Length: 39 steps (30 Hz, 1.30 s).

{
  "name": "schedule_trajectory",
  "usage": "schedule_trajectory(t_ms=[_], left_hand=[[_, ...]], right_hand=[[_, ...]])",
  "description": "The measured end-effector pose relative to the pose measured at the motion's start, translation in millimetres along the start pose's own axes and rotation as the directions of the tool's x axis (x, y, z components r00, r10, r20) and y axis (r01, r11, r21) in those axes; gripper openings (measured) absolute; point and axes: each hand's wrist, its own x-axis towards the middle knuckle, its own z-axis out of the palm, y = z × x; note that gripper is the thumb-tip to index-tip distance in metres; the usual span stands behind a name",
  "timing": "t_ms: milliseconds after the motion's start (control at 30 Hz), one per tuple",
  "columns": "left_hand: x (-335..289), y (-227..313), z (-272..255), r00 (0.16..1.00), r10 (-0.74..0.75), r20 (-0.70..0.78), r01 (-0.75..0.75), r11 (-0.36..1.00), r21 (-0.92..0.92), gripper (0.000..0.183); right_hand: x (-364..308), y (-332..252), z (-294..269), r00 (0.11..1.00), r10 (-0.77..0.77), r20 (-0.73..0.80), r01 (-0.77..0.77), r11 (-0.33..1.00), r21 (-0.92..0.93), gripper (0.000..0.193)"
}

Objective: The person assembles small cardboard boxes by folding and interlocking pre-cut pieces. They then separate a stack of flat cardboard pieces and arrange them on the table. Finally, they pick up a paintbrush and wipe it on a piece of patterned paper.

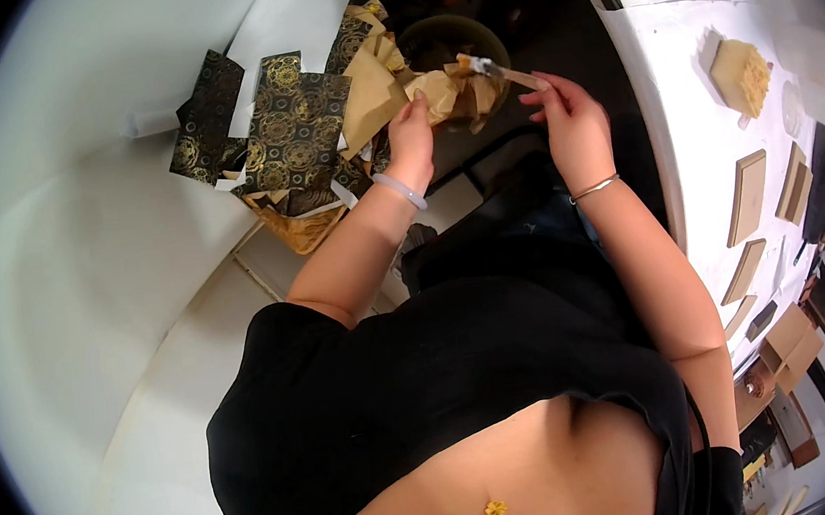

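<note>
My right hand point(575, 130) pinches the light handle of what looks like a small flat brush point(517, 78). Its pale band and brownish tip point left, above crumpled brown paper point(476, 100). My left hand point(410, 142) has its thumb against a tan piece of paper point(434, 92); its other fingers are mostly hidden below. To its left is a heap of cut dark sheets with gold medallion patterns point(292, 119). A round bin or bowl point(495, 38), dim inside, sits behind the brush.
A wooden basket or tray point(304, 231) supports the heap, with a white sheet point(283, 30) behind it. On the right, a white table point(683, 108) carries a yellowish sponge-like block point(741, 77), several flat tan pieces point(748, 197) and an open cardboard box point(791, 348). A white wall point(99, 240) curves along the left.
</note>
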Motion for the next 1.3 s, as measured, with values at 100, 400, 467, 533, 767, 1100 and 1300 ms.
schedule_trajectory(t_ms=[100, 400, 467, 533, 767, 1100, 1300], left_hand=[[-15.9, 22.2, -7.2, 0.988, 0.152, 0.037, -0.156, 0.951, 0.268, 0.038], [-23.5, 24.0, -31.5, 0.622, 0.591, 0.514, -0.783, 0.475, 0.402, 0.026], [-32.2, 24.5, -36.1, 0.63, 0.513, 0.583, -0.775, 0.462, 0.431, 0.023], [-35.5, 15.1, -39.1, 0.6, 0.503, 0.622, -0.792, 0.48, 0.377, 0.024], [-66.5, 31.3, -31.9, 0.477, 0.612, 0.631, -0.879, 0.339, 0.336, 0.033], [-71.0, 29.9, -48.6, 0.538, 0.475, 0.697, -0.834, 0.417, 0.36, 0.02], [-75.4, 25.3, -102.6, 0.598, 0.307, 0.74, -0.786, 0.405, 0.467, 0.018]], right_hand=[[-2.2, -2.6, -0.4, 0.997, 0.058, -0.059, -0.053, 0.994, 0.091, 0.031], [11.8, 15.4, 4.0, 0.97, 0.238, -0.047, -0.214, 0.933, 0.29, 0.034], [14.0, 20.7, 7.3, 0.957, 0.291, -0.01, -0.267, 0.891, 0.366, 0.034], [14.4, 23.2, 11.9, 0.938, 0.343, 0.059, -0.33, 0.823, 0.462, 0.034], [19.3, 50.6, 49.0, 0.89, 0.432, 0.145, -0.433, 0.704, 0.563, 0.041], [62.0, 85.4, 52.4, 0.874, 0.485, 0.016, -0.368, 0.64, 0.674, 0.039], [79.4, 106.9, 54.5, 0.862, 0.506, -0.033, -0.344, 0.63, 0.697, 0.035]])
